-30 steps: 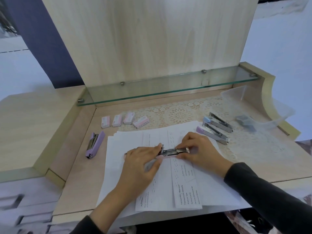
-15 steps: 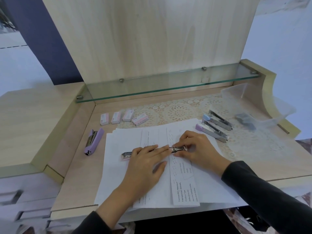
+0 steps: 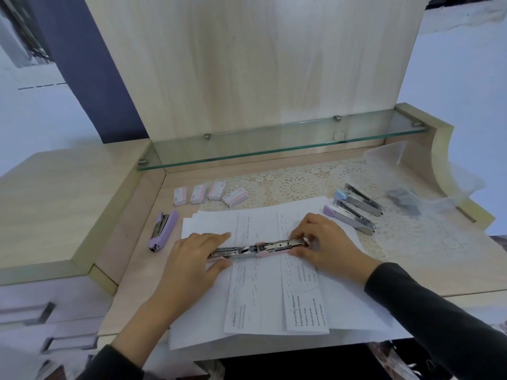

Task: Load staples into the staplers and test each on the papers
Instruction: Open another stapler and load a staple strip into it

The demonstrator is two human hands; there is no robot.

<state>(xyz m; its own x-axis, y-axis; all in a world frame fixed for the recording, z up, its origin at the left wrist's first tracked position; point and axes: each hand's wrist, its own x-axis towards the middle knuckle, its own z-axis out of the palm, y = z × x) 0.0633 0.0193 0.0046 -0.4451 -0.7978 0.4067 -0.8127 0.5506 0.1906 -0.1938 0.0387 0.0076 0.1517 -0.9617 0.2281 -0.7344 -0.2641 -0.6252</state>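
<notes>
Chrome and pink plastic: the pink stapler (image 3: 258,248) lies swung open flat, end to end, on the papers (image 3: 255,300) at mid surface (image 3: 129,272). Left hand (image 3: 192,260) reaches in from lower left, palm down, laid over the stapler's left end. Its fingers (image 3: 220,237) are straight and close together, pointing right, with the thumb stretched out below the metal rail. Right hand (image 3: 327,242) comes from lower right in a dark sleeve (image 3: 439,311), knuckles up. Its fingers (image 3: 308,229) are curled, and fingertips and thumb pinch the stapler's right end.

Papers are white printed sheets, loosely fanned, the top ones narrow strips. Lilac stapler (image 3: 162,230) lies on bare wood left of the papers. Blue stapler (image 3: 359,199) and purple stapler (image 3: 349,219) lie side by side on the lace mat (image 3: 296,185), both opened, chrome rails showing. Four small staple boxes (image 3: 210,194) sit in a row behind the papers. Clear plastic tub (image 3: 417,185) is at far right, with something dark inside that I cannot tell. Glass shelf (image 3: 274,145) runs along the wood back panel.
</notes>
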